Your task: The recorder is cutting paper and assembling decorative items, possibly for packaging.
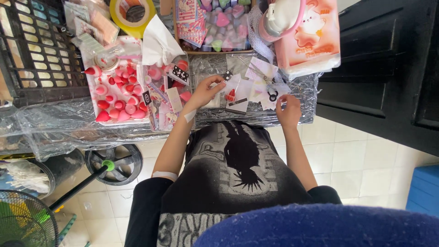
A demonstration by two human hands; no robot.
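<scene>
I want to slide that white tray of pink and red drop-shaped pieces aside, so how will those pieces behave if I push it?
The drop-shaped pieces lie loose and rounded in the white tray, so they would probably roll and knock together. They look small and likely light. The clear plastic sheet beneath is wrinkled, so the tray may snag rather than glide.

Operator wore a black short-sleeved T-shirt w/ a washed grey front panel and a black bird-shaped silhouette printed at centre; grey lettering-style pattern ran along the lower hem area. Sleeves ended above the elbows, forearms bare. Left arm carried two pale adhesive strips: one near the wrist, one approx. at the elbow. Left hand (204, 91) and right hand (289, 110) were bare, no gloves. No rings or watch could be made out.
</scene>
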